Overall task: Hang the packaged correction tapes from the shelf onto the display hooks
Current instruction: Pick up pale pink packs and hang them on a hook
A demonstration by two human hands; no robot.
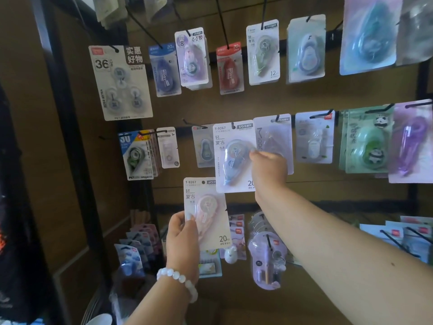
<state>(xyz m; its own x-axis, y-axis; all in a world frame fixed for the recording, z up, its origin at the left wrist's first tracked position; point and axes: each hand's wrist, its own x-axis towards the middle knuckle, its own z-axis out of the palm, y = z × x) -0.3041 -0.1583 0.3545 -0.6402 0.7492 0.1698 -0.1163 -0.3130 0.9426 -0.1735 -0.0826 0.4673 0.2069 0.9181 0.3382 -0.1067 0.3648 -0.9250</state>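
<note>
R hand (268,168) pinches blue tape pkg (234,156) on hook; L hand (181,235) holds pink pkg (207,212).

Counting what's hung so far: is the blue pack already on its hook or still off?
On, it seems: the hook tip shows through the blue pack's hole, though the right hand holds it.

Two carded packs of the same make were in play. The blue correction tape pack (234,156) — white card marked T-9267, a blue dispenser under a clear blister — hung upright at the middle-row display hook (232,125), the hook's tip showing through its punched hole. The pink correction tape pack (207,213) — same card, pale pink dispenser, "20m" at its lower corner — stood upright below and left of it, off any hook.
</note>
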